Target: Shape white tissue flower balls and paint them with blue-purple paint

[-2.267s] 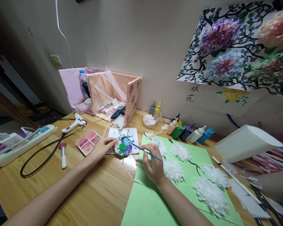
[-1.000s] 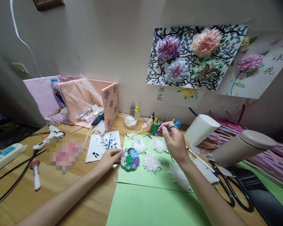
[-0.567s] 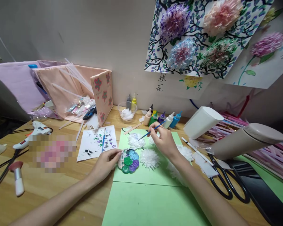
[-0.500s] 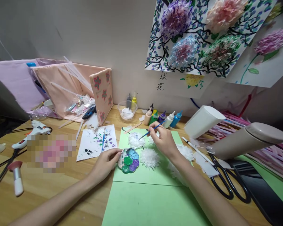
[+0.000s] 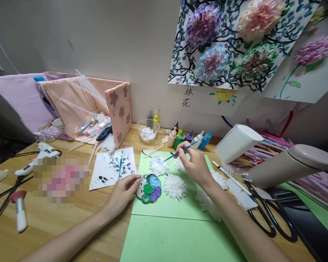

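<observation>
A blue paintbrush is pinched in my right hand, its tip at a white paper flower that shows some bluish-purple marks. My left hand grips the left edge of a round paint palette holding green, purple, blue and white paint. Just right of the palette lies another white flower. More white flowers sit beneath and beside my right hand and forearm, partly hidden. The flowers and palette rest on green paper.
Paint bottles and a clear bowl stand near the wall. At right are scissors, a grey bottle and a white roll. A paint-stained sheet and glue gun lie left.
The view has shifted slightly, so most things appear a little lower. My right hand has moved slightly right with the brush, and the bluish-purple marks on the flower show more clearly.
</observation>
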### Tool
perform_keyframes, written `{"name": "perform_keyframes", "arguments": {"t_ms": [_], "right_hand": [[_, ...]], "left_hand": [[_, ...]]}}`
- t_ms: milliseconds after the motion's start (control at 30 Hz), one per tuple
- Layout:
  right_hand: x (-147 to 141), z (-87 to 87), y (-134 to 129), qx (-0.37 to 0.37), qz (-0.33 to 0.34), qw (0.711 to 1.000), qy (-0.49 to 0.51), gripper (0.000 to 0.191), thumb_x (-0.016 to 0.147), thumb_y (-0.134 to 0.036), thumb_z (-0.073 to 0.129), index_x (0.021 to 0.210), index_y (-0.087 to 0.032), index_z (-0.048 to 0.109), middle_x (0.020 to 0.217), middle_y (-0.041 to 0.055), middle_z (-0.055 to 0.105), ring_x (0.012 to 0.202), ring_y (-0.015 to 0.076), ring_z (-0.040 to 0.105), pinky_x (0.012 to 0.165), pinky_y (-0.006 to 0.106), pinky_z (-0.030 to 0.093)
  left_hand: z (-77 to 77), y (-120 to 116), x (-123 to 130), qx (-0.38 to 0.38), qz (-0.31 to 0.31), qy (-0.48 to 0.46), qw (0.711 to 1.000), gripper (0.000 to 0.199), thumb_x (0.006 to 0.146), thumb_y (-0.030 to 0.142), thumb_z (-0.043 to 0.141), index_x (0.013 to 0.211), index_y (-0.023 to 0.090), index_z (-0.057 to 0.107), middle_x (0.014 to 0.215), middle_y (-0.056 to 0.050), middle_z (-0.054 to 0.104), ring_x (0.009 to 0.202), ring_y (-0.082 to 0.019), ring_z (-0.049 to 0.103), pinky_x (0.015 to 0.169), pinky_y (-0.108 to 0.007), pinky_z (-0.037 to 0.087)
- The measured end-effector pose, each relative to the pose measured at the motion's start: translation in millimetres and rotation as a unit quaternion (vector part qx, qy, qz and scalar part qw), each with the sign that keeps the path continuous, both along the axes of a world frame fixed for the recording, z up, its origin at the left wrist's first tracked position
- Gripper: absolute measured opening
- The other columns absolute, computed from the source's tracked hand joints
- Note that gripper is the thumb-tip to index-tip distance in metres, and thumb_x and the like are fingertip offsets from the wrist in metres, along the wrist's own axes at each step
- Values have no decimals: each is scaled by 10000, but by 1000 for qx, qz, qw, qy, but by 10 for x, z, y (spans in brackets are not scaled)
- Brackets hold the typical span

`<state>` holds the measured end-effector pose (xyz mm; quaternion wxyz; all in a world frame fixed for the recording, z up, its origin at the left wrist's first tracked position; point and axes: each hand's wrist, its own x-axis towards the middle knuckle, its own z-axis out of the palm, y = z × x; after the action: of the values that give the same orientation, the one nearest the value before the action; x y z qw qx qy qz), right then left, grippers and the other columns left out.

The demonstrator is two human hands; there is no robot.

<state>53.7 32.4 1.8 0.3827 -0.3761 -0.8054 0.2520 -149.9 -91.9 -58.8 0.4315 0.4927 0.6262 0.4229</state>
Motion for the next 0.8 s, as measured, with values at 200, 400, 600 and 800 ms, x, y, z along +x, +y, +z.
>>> {"name": "perform_keyframes", "arguments": {"t_ms": [200,400,600,800], "right_hand": [[4,5,10,0,-3,1000,-3,203,860,-222,395,699,-179,512,734,9,564,652,129,547,585,227,388],[5,-35,29,-4,9,1000,-4,207,862,-231,398,703,-178,518,746,13,571,667,134,551,596,226,396],[35,36,-6,-41,6,996,83,163,878,-265,391,782,-188,499,747,3,549,672,133,567,631,243,423],[4,166,-206,24,117,993,18,156,867,-209,396,767,-183,513,727,11,548,697,139,538,661,256,406]], "left_hand": [[-3,16,1,-2,7,-32,999,334,799,392,497,1013,165,616,937,-58,648,855,-194,582,732,-275,470],[5,8,5,-2,22,-52,998,325,784,404,520,971,157,619,883,-51,646,808,-182,590,694,-267,483],[-12,20,-17,8,56,-116,992,345,758,399,560,998,156,608,918,-50,654,824,-175,605,705,-263,500],[-8,17,-21,15,101,-145,984,336,752,402,568,981,158,600,806,-11,667,683,-122,612,658,-231,518]]}}
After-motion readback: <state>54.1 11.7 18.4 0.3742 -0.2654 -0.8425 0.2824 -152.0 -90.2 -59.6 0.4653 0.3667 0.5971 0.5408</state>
